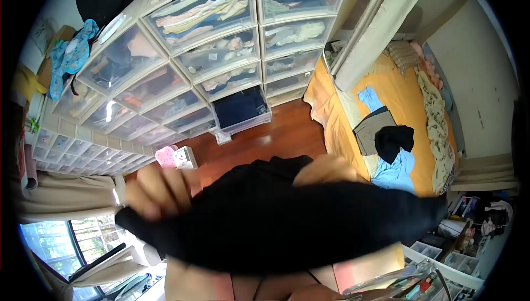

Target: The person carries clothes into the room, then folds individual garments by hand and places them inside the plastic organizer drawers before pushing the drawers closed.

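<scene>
A black garment [287, 223] is stretched wide across the front of my view, close to the camera; its exact kind is hard to tell. At its left end my left hand [160, 190] is closed, with bent fingers gripping the cloth. My right hand [328, 171] shows behind the upper right edge, curled onto the fabric, its fingertips hidden. Beyond the garment, an open drawer [245, 123] with dark folded clothing stands out from the bottom of the cabinet. Both hands look slightly blurred.
Stacked clear drawers [215, 52] full of clothes line the far wall. To the right is a bed [397, 80] with an orange sheet, bearing black, grey and blue clothes [395, 143]. A pink object [165, 156] and a white box [185, 158] stand on the wooden floor [292, 135].
</scene>
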Available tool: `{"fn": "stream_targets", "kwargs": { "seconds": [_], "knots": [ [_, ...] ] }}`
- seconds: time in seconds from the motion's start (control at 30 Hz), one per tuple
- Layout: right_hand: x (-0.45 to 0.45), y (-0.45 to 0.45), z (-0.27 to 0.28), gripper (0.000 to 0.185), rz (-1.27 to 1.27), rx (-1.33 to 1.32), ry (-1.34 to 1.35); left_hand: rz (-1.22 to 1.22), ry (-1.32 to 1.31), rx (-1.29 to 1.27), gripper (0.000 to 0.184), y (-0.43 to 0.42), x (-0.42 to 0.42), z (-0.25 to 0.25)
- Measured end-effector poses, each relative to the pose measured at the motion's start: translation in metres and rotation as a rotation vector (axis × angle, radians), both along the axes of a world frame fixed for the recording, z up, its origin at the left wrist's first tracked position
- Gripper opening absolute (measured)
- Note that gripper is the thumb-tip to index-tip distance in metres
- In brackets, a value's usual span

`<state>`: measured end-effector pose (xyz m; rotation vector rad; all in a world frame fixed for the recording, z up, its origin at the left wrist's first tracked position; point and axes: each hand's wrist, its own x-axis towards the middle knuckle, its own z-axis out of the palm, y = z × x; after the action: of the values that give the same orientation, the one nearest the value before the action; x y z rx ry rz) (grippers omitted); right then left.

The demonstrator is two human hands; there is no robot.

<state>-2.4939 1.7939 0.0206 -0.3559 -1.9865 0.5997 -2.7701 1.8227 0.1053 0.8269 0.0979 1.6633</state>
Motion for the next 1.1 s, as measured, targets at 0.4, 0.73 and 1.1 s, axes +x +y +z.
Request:
{"fn": "stream_targets", "kwargs": {
  "seconds": [0.4,0.73,1.1],
  "knots": [
    [-0.01,0.049,-0.042,0.032,-0.256,-1.173,0.785,-0.891,0.591,-0.312,0.109,0.082,-0.039,-0.254],
    [0.017,0.033,-0.116,0.078,0.083,-1.374,0.287,-0.548,0.417,-0.622,0.067,0.082,-0.001,-0.196],
    [0.006,0.033,-0.105,0.034,-0.361,-0.783,0.135,-0.648,0.509,-0.895,0.082,0.094,0.002,-0.217]
  ]
}}
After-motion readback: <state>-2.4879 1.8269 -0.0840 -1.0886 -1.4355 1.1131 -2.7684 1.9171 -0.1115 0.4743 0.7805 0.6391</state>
